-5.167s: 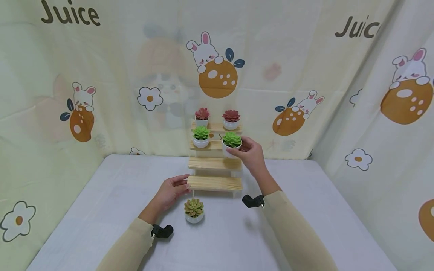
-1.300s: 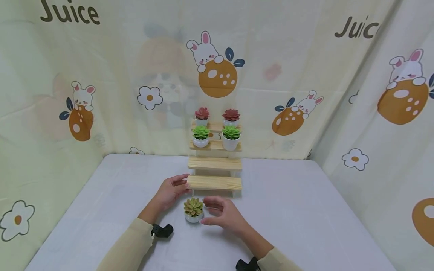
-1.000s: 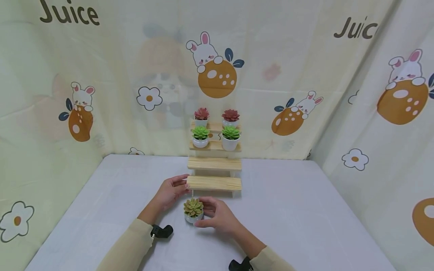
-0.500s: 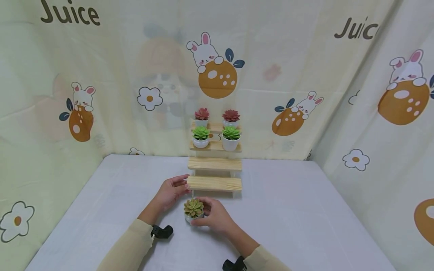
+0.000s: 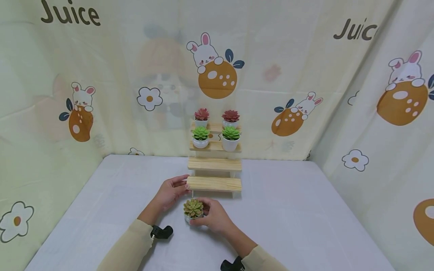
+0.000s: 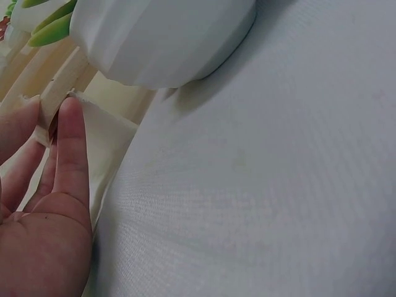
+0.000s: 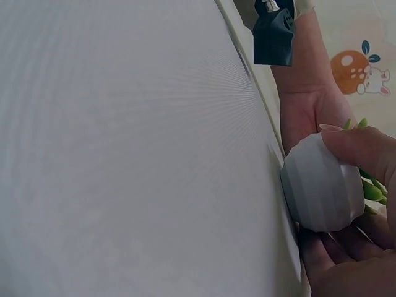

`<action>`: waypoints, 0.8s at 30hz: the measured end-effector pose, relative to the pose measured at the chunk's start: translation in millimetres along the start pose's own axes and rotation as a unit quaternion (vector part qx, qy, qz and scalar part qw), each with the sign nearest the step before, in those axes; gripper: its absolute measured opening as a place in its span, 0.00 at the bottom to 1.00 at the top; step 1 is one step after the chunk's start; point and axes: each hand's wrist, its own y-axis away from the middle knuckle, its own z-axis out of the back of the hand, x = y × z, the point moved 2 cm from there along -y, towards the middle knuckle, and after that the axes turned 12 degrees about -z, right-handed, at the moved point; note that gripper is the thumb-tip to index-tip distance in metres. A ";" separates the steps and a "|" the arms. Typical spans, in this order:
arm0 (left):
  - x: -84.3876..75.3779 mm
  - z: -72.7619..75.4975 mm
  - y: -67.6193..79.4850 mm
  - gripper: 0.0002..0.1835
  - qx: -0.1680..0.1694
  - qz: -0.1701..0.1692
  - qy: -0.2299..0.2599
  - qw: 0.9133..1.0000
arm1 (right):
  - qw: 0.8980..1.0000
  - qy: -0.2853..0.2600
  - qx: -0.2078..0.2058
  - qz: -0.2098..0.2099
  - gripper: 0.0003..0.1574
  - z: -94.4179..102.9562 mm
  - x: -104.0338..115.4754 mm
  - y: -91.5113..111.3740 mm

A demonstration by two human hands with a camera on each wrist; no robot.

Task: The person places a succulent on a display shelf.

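A small yellow-green potted succulent stands on the table in front of a stepped wooden plant stand. My right hand grips its white pot from the right; in the right wrist view thumb and fingers lie on either side of the faceted pot. My left hand pinches the left end of the stand's lowest step, as the left wrist view also shows, where the thumb and fingers hold the wood. Bare wood shows on the stand's two lower steps.
Two red succulents in white pots occupy the top step. Two green succulents sit one step below. Behind the white-covered table hangs a printed curtain.
The right hand let go of the right green succulent on the stand, came down to the front succulent and closed around its pot. My left hand has stayed at the stand.
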 end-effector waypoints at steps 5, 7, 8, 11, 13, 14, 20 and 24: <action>0.3 0.7 -0.1 0.26 -0.002 0.001 -0.002 1.000 | 1.000 -0.001 0.003 0.001 0.35 1.5 14.5 9.8; 0.4 1.1 -0.1 0.26 -0.006 0.005 -0.001 1.000 | 1.000 -0.001 0.003 0.000 0.36 1.8 16.1 10.8; 0.4 1.3 0.0 0.26 -0.005 0.005 -0.003 1.000 | 1.000 -0.001 0.003 0.000 0.36 1.7 15.8 10.8; 0.5 1.8 0.1 0.27 0.000 0.003 -0.006 1.000 | 1.000 -0.003 -0.001 -0.002 0.36 0.7 8.8 6.4; 0.5 1.7 0.2 0.27 -0.001 0.002 -0.004 1.000 | 1.000 -0.005 -0.003 -0.002 0.37 0.1 1.3 1.6; 0.4 1.5 0.2 0.27 -0.002 0.001 -0.004 1.000 | 1.000 -0.004 -0.005 -0.003 0.38 0.0 -2.4 -0.7; 0.7 0.5 0.4 0.26 -0.009 -0.001 0.003 1.000 | 1.000 -0.005 -0.009 0.004 0.38 1.2 -12.9 -6.3; 1.3 0.1 0.1 0.26 -0.005 -0.002 0.007 1.000 | 1.000 -0.006 -0.013 0.006 0.38 2.6 -12.9 -4.1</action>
